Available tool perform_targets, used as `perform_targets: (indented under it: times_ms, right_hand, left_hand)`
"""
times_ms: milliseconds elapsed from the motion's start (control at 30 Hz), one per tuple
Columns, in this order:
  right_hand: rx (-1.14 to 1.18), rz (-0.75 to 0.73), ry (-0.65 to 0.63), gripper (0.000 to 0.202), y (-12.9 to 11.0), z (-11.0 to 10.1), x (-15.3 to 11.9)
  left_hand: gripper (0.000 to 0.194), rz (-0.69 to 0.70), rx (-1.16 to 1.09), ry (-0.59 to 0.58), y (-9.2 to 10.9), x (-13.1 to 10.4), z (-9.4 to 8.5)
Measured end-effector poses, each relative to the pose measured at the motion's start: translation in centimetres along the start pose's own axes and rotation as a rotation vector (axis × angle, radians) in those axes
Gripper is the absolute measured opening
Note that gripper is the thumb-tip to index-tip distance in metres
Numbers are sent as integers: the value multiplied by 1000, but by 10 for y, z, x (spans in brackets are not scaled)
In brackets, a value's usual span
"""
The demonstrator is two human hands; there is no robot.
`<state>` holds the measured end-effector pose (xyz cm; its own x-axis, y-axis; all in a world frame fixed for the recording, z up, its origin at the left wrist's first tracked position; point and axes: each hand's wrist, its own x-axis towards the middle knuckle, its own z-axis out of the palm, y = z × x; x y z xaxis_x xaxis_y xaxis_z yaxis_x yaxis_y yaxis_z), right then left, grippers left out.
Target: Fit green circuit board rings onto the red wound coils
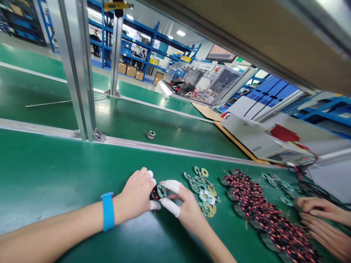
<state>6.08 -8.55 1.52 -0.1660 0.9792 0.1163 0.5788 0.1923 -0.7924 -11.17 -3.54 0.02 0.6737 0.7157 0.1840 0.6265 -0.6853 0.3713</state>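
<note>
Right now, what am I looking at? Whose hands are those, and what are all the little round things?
This picture comes from a camera worn on a person's head, looking down at their own two hands over a green table. The left hand, with a blue wristband, and the right hand wear small white covers on some fingertips. Together they hold one small round part with dark red wire and a green disc on it. Beside them lies a pile of thin green and yellow discs. Further right is a big heap of round coils wound with red and black wire. At the right edge you see another person's hands. One lone round part sits further back on the green belt. Behind are blue shelves.
</note>
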Motion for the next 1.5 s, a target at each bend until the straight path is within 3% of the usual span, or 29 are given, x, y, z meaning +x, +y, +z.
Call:
perform_targets:
  times_ms: [300,600,733,967,1233,1433,1500]
  right_hand:
    - [-400,-208,69,31,10,8,-7]
    - [-521,-244,49,28,7,8,-7]
    - [-432,-205,48,33,6,11,-4]
    - [-268,-121,-96,23,-13,0,5]
    - [-250,-13,-96,17,-18,5,10]
    - [127,66,-68,45,1,7,-4]
    - [200,67,-91,45,5,6,-7]
  left_hand:
    - [39,-12,3,-15,0,2,1]
    - [39,-11,0,24,-2,0,7]
    - [33,-29,3,-11,-1,1,5]
    - [39,-46,-22,-40,0,1,1]
    - [31,-53,-26,-40,-1,2,4]
    - [36,-51,-142,-57,0,-1,-7]
    - [31,-2,-205,-26,3,-5,-14]
